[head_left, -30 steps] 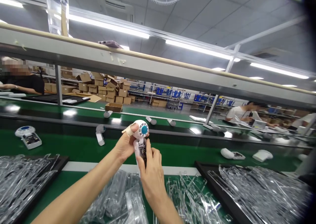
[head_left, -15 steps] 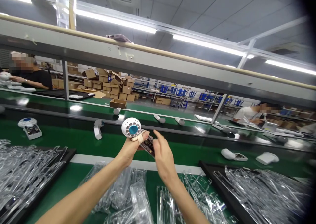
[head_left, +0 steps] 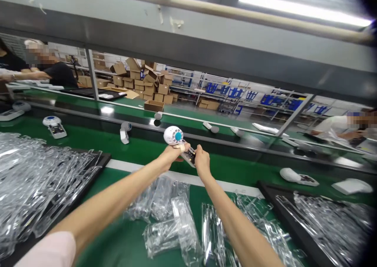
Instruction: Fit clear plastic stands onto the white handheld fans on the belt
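Note:
A white device [head_left: 173, 136] with a round vented head, a blue centre and an open handle showing a circuit board is held above the green bench. My left hand [head_left: 174, 152] grips it around the neck, just below the head. At the lower end of the handle is my right hand [head_left: 202, 161], its fingers curled in at the board's edge; whether they pinch anything small is hidden. Clear plastic parts [head_left: 176, 224] lie on the bench below my forearms.
Black trays of clear plastic pieces stand at left [head_left: 98, 169] and right [head_left: 297, 216]. Similar white devices [head_left: 55, 127] lie along the green belt [head_left: 147, 149]. A grey shelf [head_left: 206, 43] crosses overhead. Other people sit beyond the belt on both sides.
The view has tilted down and shifted left. My right hand's fingers, raised and spread before, are now curled against the handle's end. My left hand still holds the device, whose head has turned slightly.

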A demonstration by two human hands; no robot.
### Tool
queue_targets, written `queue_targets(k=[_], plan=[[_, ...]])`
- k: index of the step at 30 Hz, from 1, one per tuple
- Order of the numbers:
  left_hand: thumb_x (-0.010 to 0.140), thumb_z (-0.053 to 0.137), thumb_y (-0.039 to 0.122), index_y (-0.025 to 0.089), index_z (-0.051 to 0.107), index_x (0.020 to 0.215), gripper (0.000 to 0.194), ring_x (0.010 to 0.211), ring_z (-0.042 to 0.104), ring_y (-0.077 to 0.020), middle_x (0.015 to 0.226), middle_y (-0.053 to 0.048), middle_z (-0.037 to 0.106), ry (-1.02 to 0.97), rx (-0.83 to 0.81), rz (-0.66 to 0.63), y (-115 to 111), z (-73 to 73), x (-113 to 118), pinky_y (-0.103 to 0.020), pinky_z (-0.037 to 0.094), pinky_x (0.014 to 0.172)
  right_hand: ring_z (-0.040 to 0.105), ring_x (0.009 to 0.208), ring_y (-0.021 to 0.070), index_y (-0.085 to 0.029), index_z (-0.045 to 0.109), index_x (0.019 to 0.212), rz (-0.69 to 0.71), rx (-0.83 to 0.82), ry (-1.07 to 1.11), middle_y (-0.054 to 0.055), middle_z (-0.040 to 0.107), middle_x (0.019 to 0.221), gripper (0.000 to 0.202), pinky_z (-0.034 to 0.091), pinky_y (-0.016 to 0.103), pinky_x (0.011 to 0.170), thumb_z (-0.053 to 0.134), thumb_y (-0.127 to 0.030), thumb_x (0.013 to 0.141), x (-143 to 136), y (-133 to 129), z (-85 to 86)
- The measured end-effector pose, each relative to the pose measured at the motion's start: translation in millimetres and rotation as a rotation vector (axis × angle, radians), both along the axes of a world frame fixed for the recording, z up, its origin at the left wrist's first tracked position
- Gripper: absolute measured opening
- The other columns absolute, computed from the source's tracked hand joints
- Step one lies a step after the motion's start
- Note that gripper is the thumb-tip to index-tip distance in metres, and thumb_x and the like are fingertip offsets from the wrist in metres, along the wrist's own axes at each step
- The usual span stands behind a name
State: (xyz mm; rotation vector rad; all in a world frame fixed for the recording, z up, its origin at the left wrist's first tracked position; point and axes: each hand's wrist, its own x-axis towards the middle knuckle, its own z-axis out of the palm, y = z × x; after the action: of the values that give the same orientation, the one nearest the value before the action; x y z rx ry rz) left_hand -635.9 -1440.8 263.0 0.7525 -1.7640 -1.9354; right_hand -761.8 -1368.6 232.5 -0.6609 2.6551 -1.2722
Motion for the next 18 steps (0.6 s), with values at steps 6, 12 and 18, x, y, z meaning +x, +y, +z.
queue_targets(k=[6,12,18], plan=[[0.062,0.071,0.046,0.014,0.065,0.11,0.058,0.071,0.06,-0.0192,0.097,-0.012,0.068,-0.592,-0.496,-0.116,-72,-3.9,66,-0.019,0.042,0.045,0.06,0.099,0.0191,-0.016,0.058,0.113,-0.146,0.366,-0.099,0.009,0.06,0.114,0.032,0.049,0.041,0.087,0.052,-0.04,0.092,-57,9,-21.7],[0.065,0.065,0.05,0.015,0.059,0.118,0.064,0.048,0.058,-0.0158,0.079,-0.011,0.067,-0.899,-0.504,-0.29,-94,-29.1,120,-0.022,0.044,0.039,0.05,0.118,0.025,-0.015,0.057,0.118,0.069,0.399,0.077,0.011,0.053,0.128,0.032,0.039,0.049,0.099,0.051,-0.035,0.093,-34,8,-8.1],[0.065,0.065,0.033,0.016,0.062,0.097,0.037,0.042,0.051,-0.0119,0.055,-0.001,0.057,-0.789,-0.497,-0.253,-93,-58.0,116,-0.018,0.04,0.037,0.066,0.085,0.018,-0.019,0.071,0.098,0.713,0.397,-0.001,0.004,0.071,0.093,0.029,0.049,0.026,0.076,0.066,-0.039,0.078,40,-13,-2.8]])
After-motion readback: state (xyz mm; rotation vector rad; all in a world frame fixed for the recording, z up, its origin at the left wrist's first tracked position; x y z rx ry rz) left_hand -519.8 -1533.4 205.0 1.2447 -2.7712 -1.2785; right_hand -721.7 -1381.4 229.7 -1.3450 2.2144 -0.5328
